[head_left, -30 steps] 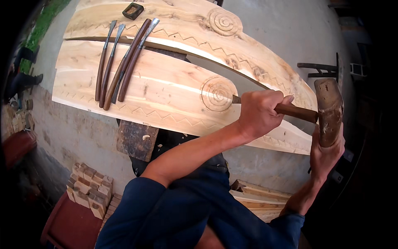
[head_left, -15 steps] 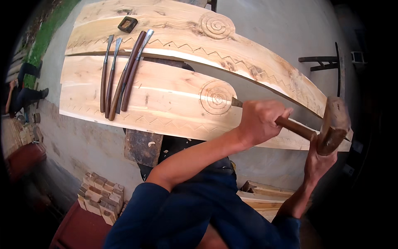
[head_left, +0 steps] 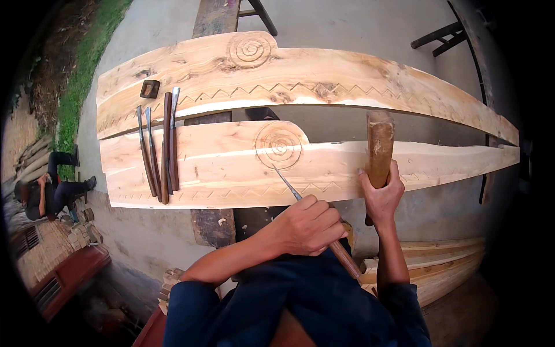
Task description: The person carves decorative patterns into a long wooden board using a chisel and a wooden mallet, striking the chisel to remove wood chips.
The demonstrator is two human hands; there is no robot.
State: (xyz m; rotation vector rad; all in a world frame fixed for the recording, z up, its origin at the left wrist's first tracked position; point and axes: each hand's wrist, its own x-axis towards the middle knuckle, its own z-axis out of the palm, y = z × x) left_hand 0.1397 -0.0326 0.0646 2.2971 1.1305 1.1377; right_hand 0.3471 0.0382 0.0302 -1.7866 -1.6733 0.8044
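Observation:
My left hand (head_left: 312, 228) is closed round a chisel (head_left: 288, 184) with a brown wooden handle. Its narrow metal tip meets the lower edge of the carved spiral (head_left: 279, 146) on the nearer pale plank (head_left: 219, 165). My right hand (head_left: 383, 199) grips a wooden mallet (head_left: 380, 144), which is raised over the same plank to the right of the spiral. Several more chisels (head_left: 148, 159) lie side by side across the plank's left part, some reaching toward the farther plank (head_left: 341, 66). That one bears a matching spiral and a zigzag line.
A dark square ring (head_left: 150, 88) lies on the farther plank. Wooden trestles (head_left: 215, 225) stand under the planks. Long boards (head_left: 442, 254) are stacked at lower right. A seated person (head_left: 43, 188) is at far left, beside grass (head_left: 87, 87).
My left hand has brought the chisel from the spiral's right side to its lower edge. My right hand and mallet have moved leftward. The whole view has shifted.

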